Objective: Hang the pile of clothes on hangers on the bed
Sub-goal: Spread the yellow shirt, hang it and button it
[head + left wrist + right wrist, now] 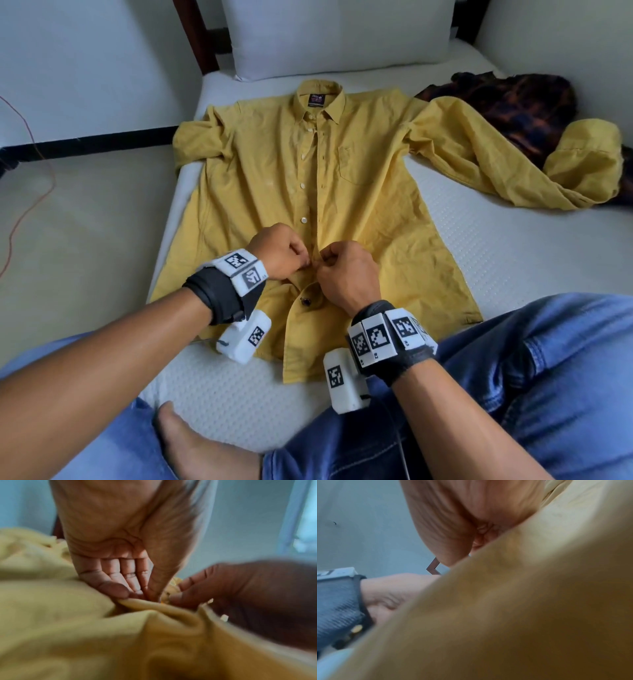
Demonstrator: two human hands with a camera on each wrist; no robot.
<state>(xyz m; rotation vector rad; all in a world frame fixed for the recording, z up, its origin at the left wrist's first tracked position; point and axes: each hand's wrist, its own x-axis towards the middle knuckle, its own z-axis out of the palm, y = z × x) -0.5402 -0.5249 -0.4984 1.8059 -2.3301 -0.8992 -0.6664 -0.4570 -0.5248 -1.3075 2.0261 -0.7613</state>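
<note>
A white mattress (479,246) with a dimpled, quilted surface fills the head view, a plump white pillow (335,34) at its far end. A yellow button-up shirt (260,178) of soft woven cloth lies flat on it, front up, one sleeve spread over a dark plaid garment (513,102). The left hand (279,251) and right hand (349,274) meet at the lower placket, each pinching its fabric. From the left wrist, the left hand's fingers (113,586) curl against the thumb on a rumpled yellow fold. From the right wrist, blurred yellow cloth hides the fingertips.
</note>
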